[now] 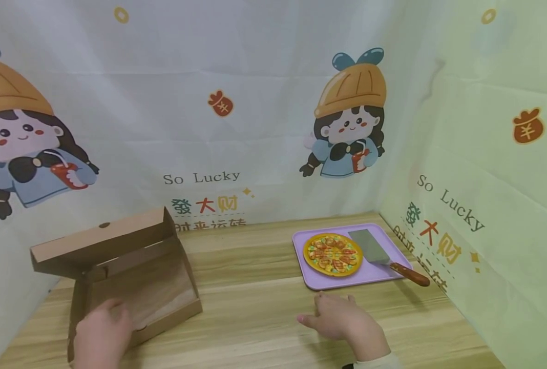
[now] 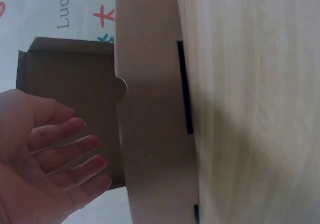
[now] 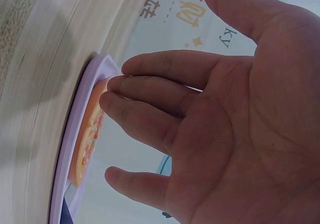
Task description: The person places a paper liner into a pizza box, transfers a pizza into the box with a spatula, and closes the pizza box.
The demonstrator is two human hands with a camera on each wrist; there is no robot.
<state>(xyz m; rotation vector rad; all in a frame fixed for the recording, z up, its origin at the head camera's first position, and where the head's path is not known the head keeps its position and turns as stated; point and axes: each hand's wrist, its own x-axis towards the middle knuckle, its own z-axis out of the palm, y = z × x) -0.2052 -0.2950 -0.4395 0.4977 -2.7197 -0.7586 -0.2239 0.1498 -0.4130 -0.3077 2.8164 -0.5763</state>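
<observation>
A brown cardboard pizza box (image 1: 176, 318) stands at the left with its lid (image 1: 103, 236) raised. My left hand (image 1: 103, 330) hovers by the box's front wall, its fingers relaxed and holding nothing; the left wrist view shows the spread fingers (image 2: 75, 159) in front of the lid. On a purple tray (image 1: 308, 274) at the right lie a toy pizza (image 1: 333, 254) and a spatula (image 1: 370, 246), whose brown wooden handle (image 1: 409, 274) juts past the tray's edge. Just in front of the tray is my right hand (image 1: 340, 319), empty, fingers extended.
The wood-grain table (image 1: 241, 297) reaches between box and tray. A printed white cloth (image 1: 255, 128) hangs behind it, and another cloth side (image 1: 499, 169) closes off the right, close to the spatula handle.
</observation>
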